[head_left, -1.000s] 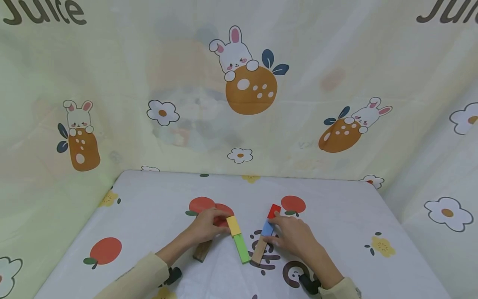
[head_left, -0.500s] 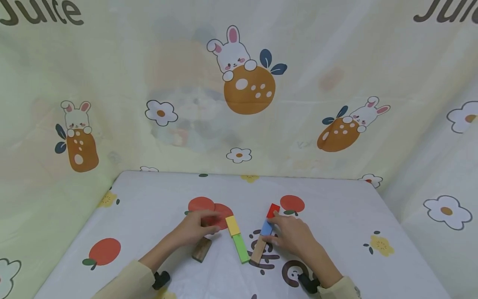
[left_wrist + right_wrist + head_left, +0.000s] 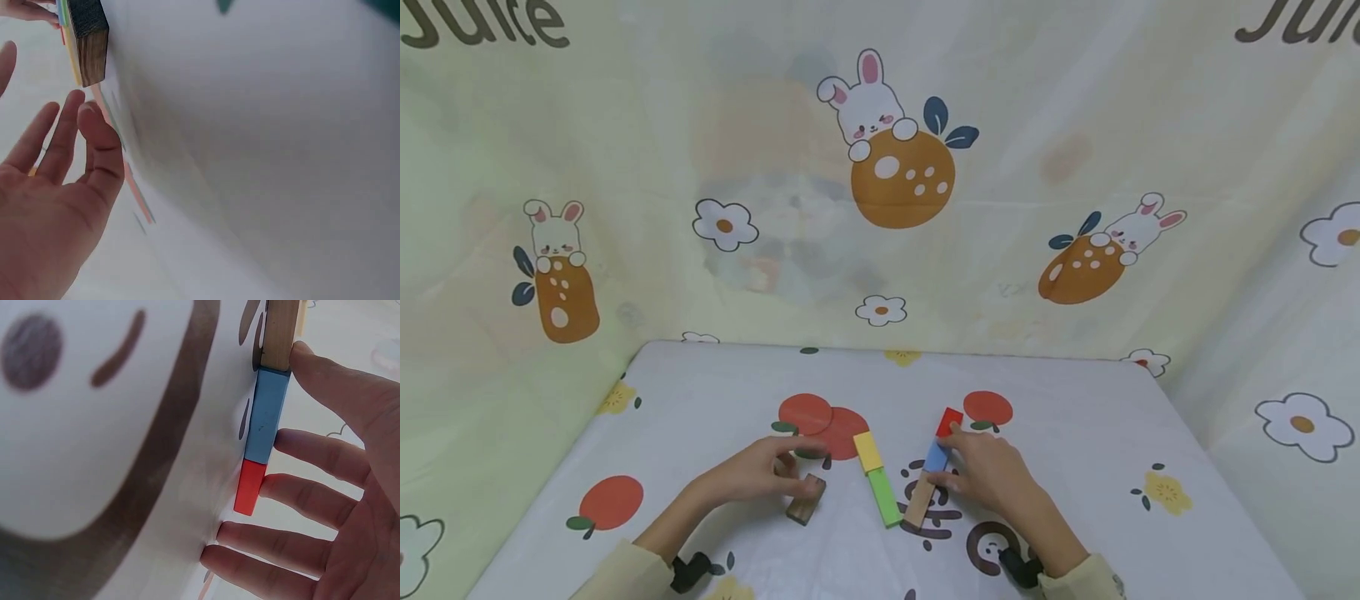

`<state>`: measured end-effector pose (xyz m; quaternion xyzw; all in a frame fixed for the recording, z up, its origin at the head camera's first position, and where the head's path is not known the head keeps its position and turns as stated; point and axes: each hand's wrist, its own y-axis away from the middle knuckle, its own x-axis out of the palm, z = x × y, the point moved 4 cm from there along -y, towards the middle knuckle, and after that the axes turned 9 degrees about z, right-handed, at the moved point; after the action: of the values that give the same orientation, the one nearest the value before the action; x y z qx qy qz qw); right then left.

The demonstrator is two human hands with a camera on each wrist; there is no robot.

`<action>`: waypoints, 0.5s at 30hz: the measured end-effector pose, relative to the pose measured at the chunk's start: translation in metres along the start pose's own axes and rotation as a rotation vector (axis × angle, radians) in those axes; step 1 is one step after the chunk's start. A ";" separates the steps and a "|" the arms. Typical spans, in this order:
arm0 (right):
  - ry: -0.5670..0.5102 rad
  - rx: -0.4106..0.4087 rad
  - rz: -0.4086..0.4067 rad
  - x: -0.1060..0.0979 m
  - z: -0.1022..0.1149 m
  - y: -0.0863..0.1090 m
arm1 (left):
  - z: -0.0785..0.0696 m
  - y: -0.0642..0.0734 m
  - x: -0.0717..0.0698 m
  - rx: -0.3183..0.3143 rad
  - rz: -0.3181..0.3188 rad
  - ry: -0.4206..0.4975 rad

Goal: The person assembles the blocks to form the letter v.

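Note:
My left hand (image 3: 748,471) hovers at a dark brown wooden block (image 3: 806,502), fingers loosely bent and holding nothing. In the left wrist view, the thumb and fingertips are apart from the dark block's end (image 3: 94,53). A yellow block (image 3: 868,452) meets a green block (image 3: 883,498) end to end in a slanted row. Opposite it runs a second row: a red block (image 3: 950,419), a blue block (image 3: 936,457) and a tan wooden block (image 3: 919,502). My right hand (image 3: 996,477) rests its extended fingertips along this row, touching the red (image 3: 250,487) and blue blocks, thumb at the tan one.
A white cloth (image 3: 1075,467) printed with red fruit, yellow flowers and brown lettering covers the table. Behind stands a pale curtain (image 3: 760,125) with rabbit prints. Black wrist cameras (image 3: 691,572) hang below both wrists. The two rows nearly meet at their near ends.
My left hand has let go of the yellow block and moved left and toward me, to the dark brown block. The right hand and both rows stay in place.

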<state>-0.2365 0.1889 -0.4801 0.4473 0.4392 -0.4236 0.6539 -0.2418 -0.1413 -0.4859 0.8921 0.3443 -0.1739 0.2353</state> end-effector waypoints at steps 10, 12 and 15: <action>0.008 0.005 0.001 -0.004 0.001 0.001 | 0.005 0.011 0.002 0.069 0.094 -0.016; 0.004 0.012 0.006 -0.003 0.001 0.000 | 0.007 0.012 0.003 0.062 0.107 -0.019; -0.005 0.012 0.014 -0.002 0.002 -0.001 | 0.009 0.013 0.004 0.036 0.118 -0.012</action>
<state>-0.2372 0.1874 -0.4780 0.4534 0.4315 -0.4228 0.6554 -0.2313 -0.1528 -0.4915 0.9139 0.2865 -0.1713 0.2310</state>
